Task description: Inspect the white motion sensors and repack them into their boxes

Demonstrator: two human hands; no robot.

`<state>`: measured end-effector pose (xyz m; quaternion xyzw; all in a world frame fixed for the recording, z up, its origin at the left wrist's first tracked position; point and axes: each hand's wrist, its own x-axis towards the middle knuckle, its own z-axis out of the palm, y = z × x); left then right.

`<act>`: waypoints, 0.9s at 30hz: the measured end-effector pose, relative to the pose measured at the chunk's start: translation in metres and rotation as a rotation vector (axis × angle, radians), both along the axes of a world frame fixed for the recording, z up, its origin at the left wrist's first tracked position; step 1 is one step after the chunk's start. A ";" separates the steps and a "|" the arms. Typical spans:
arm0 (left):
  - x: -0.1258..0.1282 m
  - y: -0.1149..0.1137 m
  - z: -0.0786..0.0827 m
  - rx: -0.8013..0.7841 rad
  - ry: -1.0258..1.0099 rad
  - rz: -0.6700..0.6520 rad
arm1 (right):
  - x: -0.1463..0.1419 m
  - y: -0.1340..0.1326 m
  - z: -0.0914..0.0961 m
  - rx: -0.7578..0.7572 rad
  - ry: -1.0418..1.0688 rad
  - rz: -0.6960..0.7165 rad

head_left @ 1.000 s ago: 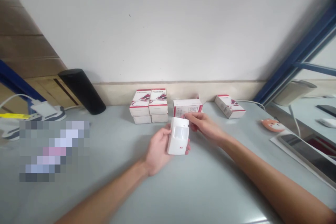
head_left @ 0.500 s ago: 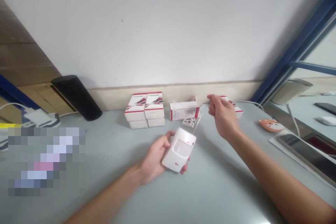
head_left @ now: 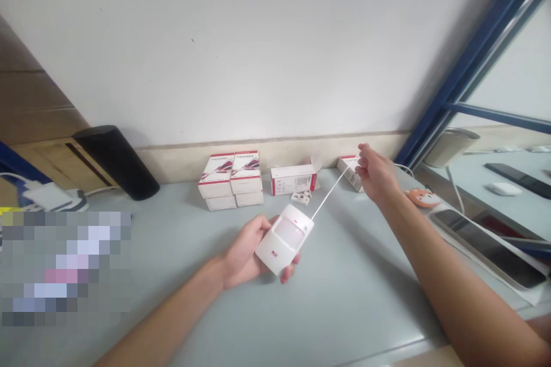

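Observation:
My left hand [head_left: 249, 252] is wrapped round a white motion sensor [head_left: 284, 239], which is tilted with its window facing up and a small red mark on its lower front. From the sensor's upper right corner a thin antenna [head_left: 331, 190] runs out, long and straight, toward the upper right. At its far end my right hand [head_left: 375, 171] is closed, fingertips pinched on the tip. Behind the sensor lies an opened white and red box [head_left: 293, 179], with a small printed white piece [head_left: 301, 197] in front of it.
Several stacked white and red boxes [head_left: 230, 175] stand left of centre, and another box [head_left: 350, 172] is by my right hand. A black cylinder [head_left: 118, 163] leans at the left. To the right are an orange animal-shaped item [head_left: 423, 198] and a phone [head_left: 488, 246].
My right hand has moved right, and the antenna now shows much longer, stretched between the sensor and my fingers. The camera view has shifted slightly, so things sit further left.

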<state>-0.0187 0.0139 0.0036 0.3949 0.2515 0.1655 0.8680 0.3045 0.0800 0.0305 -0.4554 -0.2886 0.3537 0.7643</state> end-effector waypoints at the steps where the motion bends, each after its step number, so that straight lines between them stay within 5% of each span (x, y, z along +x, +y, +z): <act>1: 0.000 -0.001 -0.001 -0.001 0.000 -0.004 | 0.004 0.001 0.001 0.005 0.005 -0.009; 15: 0.002 0.000 -0.006 -0.047 0.007 -0.012 | 0.020 0.003 0.001 -0.016 0.070 0.120; 27: 0.001 -0.002 -0.009 0.006 -0.052 -0.050 | 0.025 0.005 -0.006 -0.010 -0.080 0.066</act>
